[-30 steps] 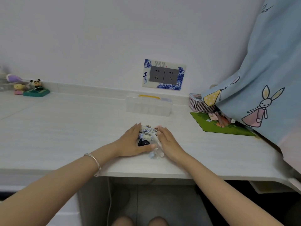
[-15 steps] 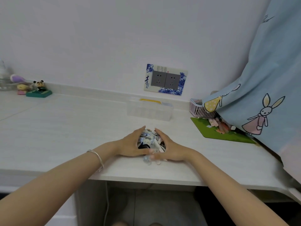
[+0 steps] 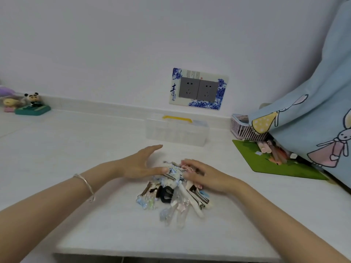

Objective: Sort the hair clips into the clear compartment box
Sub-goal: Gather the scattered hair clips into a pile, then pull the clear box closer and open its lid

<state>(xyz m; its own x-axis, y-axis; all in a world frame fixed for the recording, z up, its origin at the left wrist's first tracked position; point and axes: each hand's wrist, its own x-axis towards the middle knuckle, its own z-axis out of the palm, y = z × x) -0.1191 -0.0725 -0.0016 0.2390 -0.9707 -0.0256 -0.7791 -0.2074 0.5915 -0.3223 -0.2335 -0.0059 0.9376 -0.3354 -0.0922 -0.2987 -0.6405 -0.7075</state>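
Observation:
A pile of hair clips lies on the white desk in front of me: a black claw clip, metal and cream duckbill clips, several clear and pale blue ones. My left hand rests at the pile's far left side, fingers stretched out, thumb touching the clips. My right hand lies flat over the pile's right side, fingers spread on the clips. Neither hand grips a clip. The clear compartment box with a yellow handle stands closed behind the pile, near the wall.
A green mat with small items and a pink basket sit at the right, partly under a hanging blue rabbit-print cloth. A panda figure stands far left. The desk's front edge is close below the pile.
Both hands were cupped tightly around the clips; now they have opened and spread apart, and the pile lies loose and spread toward me.

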